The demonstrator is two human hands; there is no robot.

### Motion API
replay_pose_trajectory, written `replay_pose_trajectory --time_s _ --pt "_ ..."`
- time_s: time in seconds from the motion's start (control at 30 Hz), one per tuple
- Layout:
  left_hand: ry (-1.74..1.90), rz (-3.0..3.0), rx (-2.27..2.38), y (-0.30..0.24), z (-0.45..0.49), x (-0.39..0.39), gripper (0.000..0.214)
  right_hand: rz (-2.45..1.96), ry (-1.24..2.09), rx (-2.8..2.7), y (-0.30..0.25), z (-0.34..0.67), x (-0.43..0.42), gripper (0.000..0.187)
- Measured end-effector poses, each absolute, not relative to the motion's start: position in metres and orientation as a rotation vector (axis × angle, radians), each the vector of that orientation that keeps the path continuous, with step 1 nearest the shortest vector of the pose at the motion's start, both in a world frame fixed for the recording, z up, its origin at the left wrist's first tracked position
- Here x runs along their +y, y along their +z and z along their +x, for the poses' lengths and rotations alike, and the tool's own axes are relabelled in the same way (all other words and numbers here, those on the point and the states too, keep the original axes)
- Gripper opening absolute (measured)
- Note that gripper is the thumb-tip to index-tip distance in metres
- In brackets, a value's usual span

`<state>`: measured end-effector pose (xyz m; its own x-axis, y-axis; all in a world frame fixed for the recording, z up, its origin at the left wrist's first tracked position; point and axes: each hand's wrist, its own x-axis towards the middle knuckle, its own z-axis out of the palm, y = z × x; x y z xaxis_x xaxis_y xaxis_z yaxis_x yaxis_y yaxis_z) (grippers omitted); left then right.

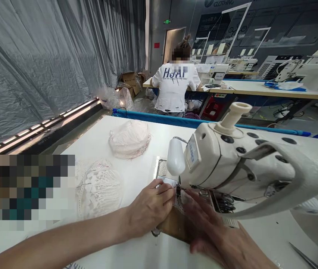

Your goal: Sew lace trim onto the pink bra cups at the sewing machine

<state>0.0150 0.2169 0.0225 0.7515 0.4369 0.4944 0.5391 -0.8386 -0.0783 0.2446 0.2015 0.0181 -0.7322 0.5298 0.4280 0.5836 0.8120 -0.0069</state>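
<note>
A white sewing machine (208, 160) stands over the work table, its presser foot (178, 192) down between my hands. A small patch of white lace fabric (179, 204) shows just below the foot. My left hand (152, 205) is closed, its fingers curled and pressed at the left edge of this lace. Much of the lace is hidden under the hands. To the right of the foot, my right hand (212, 224) lies with fingers stretched out flat against the lace, slightly blurred. A brownish plate (172, 224) is under both hands.
Left of the machine lie a lace piece (100, 190) and a pale, rounded fabric bundle (131, 138). Tweezers (304, 256) rest at the lower right. A pixelated patch covers the left side. Beyond the blue-edged table, a person (172, 82) sits at another sewing table.
</note>
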Motion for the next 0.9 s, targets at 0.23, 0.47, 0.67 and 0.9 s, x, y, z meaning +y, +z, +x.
replay_pose_trajectory --time_s 0.23,0.47,0.67,0.9 --pt "-0.702 -2.812 -0.745 0.026 0.015 0.215 0.023 -0.812 -0.068 -2.592 -0.008 0.236 0.185 0.035" --pt "-0.801 -2.660 -0.682 0.016 0.017 0.221 0.021 -0.860 -0.107 -2.540 -0.006 0.233 0.183 0.033" --pt "-0.729 -2.699 -0.659 0.019 0.016 0.219 0.021 -0.768 -0.083 -2.489 0.018 0.224 0.185 0.024" --pt "-0.709 -2.732 -0.662 0.020 0.014 0.216 0.017 -0.771 -0.101 -2.509 0.015 0.228 0.183 0.028"
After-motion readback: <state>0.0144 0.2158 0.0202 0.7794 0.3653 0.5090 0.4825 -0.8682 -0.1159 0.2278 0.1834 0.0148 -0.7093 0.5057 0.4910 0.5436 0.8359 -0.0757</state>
